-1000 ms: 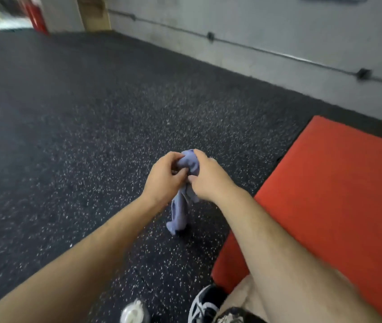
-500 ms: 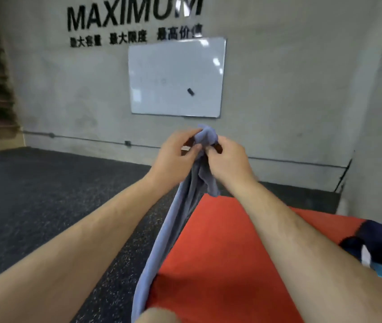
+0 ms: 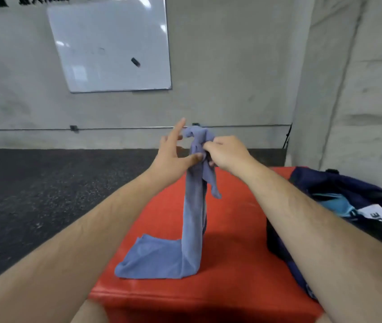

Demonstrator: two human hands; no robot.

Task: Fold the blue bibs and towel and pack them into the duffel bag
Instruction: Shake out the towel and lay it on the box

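Our right hand [image 3: 228, 155] pinched the long blue cloth towel [image 3: 192, 220] aloft; our left hand [image 3: 173, 157] was splayed, thumb touching it.

The towel [image 3: 162, 259] is hanging as soft, matt cloth. The mat [image 3: 232, 241] is showing a smooth, faintly shiny skin, perhaps vinyl. The floor [image 3: 45, 194] is looking rough and speckled, the whiteboard [image 3: 110, 43] is gleaming glossy on a matt concrete wall [image 3: 232, 66], and the bag [image 3: 348, 190] is showing dull woven fabric.

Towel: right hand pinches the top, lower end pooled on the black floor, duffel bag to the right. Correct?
Not quite. The head view shows the towel with its lower end lying on the red mat, not the black floor. The rest stands: right hand pinches the top, duffel bag to the right.
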